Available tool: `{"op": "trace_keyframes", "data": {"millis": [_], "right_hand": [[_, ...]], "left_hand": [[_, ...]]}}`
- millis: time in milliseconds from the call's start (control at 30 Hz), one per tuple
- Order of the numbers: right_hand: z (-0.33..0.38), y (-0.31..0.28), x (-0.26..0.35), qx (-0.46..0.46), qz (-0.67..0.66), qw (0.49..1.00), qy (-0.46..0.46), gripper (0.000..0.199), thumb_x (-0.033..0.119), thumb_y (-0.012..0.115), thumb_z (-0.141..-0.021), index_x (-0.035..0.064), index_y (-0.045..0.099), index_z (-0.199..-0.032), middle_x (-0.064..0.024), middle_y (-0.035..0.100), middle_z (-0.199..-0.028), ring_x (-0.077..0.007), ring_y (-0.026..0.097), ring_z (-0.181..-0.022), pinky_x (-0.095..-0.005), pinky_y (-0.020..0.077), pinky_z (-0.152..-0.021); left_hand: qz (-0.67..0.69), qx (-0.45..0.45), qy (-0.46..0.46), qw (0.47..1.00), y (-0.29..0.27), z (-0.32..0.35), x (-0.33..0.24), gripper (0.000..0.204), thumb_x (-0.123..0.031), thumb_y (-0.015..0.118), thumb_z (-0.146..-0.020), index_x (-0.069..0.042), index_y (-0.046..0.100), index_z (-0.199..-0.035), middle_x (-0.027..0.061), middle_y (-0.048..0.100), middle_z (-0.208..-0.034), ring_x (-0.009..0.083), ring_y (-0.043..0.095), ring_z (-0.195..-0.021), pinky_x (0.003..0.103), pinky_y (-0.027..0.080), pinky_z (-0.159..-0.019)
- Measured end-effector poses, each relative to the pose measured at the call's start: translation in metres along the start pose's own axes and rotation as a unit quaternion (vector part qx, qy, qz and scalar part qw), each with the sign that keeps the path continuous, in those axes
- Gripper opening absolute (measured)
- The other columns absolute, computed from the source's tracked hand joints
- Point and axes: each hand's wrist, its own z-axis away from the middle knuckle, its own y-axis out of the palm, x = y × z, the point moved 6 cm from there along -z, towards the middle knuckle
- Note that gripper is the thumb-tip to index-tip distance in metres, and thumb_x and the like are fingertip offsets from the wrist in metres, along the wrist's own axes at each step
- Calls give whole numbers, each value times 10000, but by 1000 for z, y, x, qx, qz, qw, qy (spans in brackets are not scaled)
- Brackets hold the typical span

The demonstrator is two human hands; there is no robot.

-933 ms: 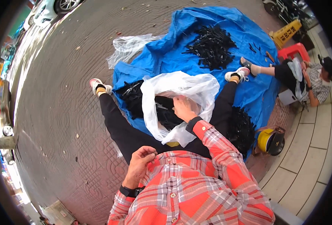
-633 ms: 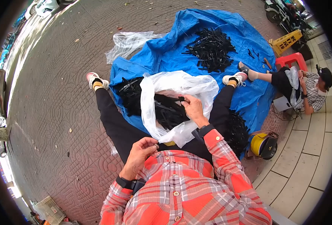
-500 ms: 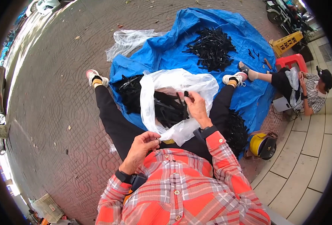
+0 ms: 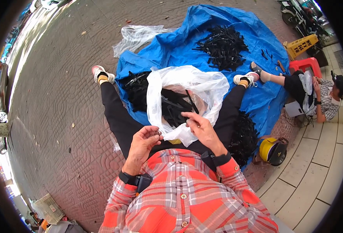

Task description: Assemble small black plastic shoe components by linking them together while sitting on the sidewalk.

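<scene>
left hand (image 4: 144, 140): fingers pinched on a small part (image 4: 156, 133), near the chest
right hand (image 4: 199, 129): closed on a black strip (image 4: 191, 101), at the bag's mouth
bag (image 4: 187, 83): white, on lap, holds black parts
tarp (image 4: 233, 23): blue, underneath

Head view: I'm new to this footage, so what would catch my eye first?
The blue tarp spread over the paving, with a pile of black parts at its far end. Nearer, a white plastic bag lies open between the person's legs; the right hand rests at its mouth, the left hand beside it.
</scene>
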Motion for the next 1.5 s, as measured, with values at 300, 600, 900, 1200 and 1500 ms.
{"op": "trace_keyframes", "data": {"millis": [300,600,900,1200,1500], "right_hand": [[21,13,-9,-17,-71,995,67,238,66,542,-858,-4,516,-1084,-32,570,-750,-64,522,-624,-194,426,-547],[32,22,12,83,-198,963,165,174,71,546,-865,-9,534,-1019,-61,592,-674,-66,531,-451,-168,366,-362],[32,24,17,122,-230,950,174,142,65,573,-849,-36,557,-947,-70,607,-691,-62,529,-457,-149,356,-373],[25,31,30,141,-220,953,157,220,108,568,-859,5,459,-1019,-100,616,-708,-73,526,-485,-177,380,-406],[35,33,27,159,-129,964,169,125,110,523,-878,-4,564,-849,20,493,-679,-26,428,-567,-167,389,-521]], "left_hand": [[-30,59,8,998,30,-6,-13,254,6,584,-814,22,548,-1065,77,620,-912,139,623,-811,191,479,-599],[-41,131,35,990,48,-4,-12,234,-59,613,-823,11,576,-1042,-1,554,-776,44,475,-622,162,391,-537],[-71,142,3,987,50,1,-11,208,-28,616,-807,-4,599,-1012,-22,547,-780,44,468,-622,165,375,-539],[-166,154,33,973,54,13,-20,220,-7,631,-786,6,598,-1003,-1,593,-827,32,523,-706,161,426,-613],[-153,169,37,973,51,16,-22,231,35,636,-765,33,594,-993,62,621,-891,89,582,-784,203,483,-711]]}}
